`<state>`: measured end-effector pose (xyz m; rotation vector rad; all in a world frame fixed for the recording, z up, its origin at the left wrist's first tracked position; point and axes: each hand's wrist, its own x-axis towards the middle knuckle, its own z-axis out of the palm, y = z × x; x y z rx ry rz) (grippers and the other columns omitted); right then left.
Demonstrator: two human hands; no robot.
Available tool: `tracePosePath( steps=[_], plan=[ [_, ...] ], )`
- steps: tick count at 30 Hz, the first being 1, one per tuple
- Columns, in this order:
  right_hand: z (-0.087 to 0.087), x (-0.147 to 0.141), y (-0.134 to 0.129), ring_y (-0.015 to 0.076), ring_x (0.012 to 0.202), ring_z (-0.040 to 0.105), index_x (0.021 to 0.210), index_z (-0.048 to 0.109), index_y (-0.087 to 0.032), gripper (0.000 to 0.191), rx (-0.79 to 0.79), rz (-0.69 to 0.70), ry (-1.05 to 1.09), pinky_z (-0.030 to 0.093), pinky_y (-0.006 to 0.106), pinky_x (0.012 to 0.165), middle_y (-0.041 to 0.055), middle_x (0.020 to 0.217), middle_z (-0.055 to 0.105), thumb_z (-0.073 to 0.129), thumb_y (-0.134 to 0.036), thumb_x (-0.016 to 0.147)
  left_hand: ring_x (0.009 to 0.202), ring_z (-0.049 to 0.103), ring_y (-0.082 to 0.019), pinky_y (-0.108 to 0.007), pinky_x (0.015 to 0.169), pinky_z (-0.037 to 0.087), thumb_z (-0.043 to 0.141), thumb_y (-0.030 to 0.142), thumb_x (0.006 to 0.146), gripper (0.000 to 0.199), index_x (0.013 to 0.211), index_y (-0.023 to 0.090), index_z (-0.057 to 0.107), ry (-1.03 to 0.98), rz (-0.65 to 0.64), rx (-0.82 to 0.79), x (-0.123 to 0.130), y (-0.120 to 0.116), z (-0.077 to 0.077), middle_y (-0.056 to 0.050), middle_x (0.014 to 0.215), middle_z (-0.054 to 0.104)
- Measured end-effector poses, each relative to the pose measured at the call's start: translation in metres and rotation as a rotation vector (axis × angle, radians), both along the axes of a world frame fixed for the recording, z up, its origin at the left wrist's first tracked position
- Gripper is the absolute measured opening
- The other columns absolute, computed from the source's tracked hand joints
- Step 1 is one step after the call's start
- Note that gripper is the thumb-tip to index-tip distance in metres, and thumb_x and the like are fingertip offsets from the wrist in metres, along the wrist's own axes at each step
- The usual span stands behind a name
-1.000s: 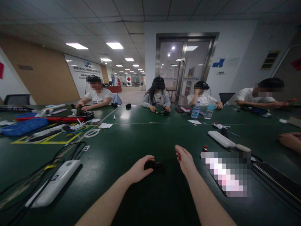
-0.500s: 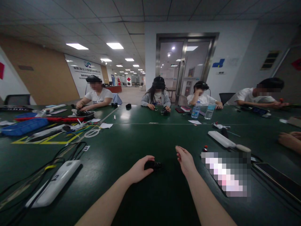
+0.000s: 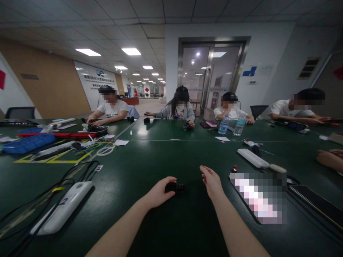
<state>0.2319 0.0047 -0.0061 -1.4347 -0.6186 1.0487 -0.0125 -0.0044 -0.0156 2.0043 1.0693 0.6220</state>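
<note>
My left hand (image 3: 163,192) rests on the dark green table (image 3: 150,160), its thumb and fingers closed round one end of a small black object (image 3: 179,187). The object is too dark to tell its kind, and its left end is hidden in my grip. To its right, my right hand (image 3: 211,181) is raised slightly, thumb and fingertips pinched together. Whatever lies between those fingertips, if anything, is too small to make out. The two hands are apart, with the black object's free end pointing towards the right hand.
Right of my right hand lie a phone with a blurred screen (image 3: 254,198), a white power strip (image 3: 252,158) and a dark phone (image 3: 317,203). A white power strip (image 3: 64,208) with black cables is on the left. Two water bottles (image 3: 223,125) stand farther back; several people sit around.
My hands and the black object stay in nearly the same place. Across the table, the person in the middle has stretched one arm out to the left.
</note>
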Motion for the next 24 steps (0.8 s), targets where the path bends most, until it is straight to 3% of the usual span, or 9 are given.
tracePosePath(
  steps=[8, 14, 24],
  plan=[
    [-0.001, -0.001, 0.0, 0.0219, 0.09, 0.057, 0.096, 0.065, -0.024, 0.045, 0.029, 0.014, -0.065, 0.047, 0.028, 0.063, 0.0035, 0.1, 0.064, 0.073, -0.049, 0.06, 0.119, 0.047, -0.021, -0.042, 0.103, 0.035, 0.061, 0.025, 0.077, 0.05, 0.125, 0.026, 0.048, 0.018, 0.011, -0.022, 0.001, -0.003, 0.006, -0.004, 0.127, 0.053],
    [-0.005, -0.002, 0.004, 0.0214, 0.091, 0.058, 0.098, 0.064, -0.022, 0.048, 0.046, -0.001, -0.064, 0.046, 0.027, 0.063, 0.0034, 0.099, 0.064, 0.073, -0.047, 0.059, 0.118, 0.047, -0.021, -0.04, 0.103, 0.035, 0.061, 0.025, 0.077, 0.049, 0.124, 0.026, 0.049, 0.019, 0.02, 0.01, 0.0, -0.001, 0.002, -0.005, 0.127, 0.052],
    [0.01, -0.007, -0.008, 0.0216, 0.095, 0.057, 0.097, 0.064, -0.023, 0.035, 0.136, 0.051, -0.207, 0.046, 0.031, 0.075, 0.003, 0.099, 0.065, 0.07, -0.04, 0.067, 0.12, 0.046, -0.021, -0.041, 0.103, 0.035, 0.061, 0.025, 0.077, 0.048, 0.124, 0.026, 0.05, 0.01, 0.009, 0.003, -0.001, -0.002, 0.002, -0.004, 0.129, 0.052]
  ],
)
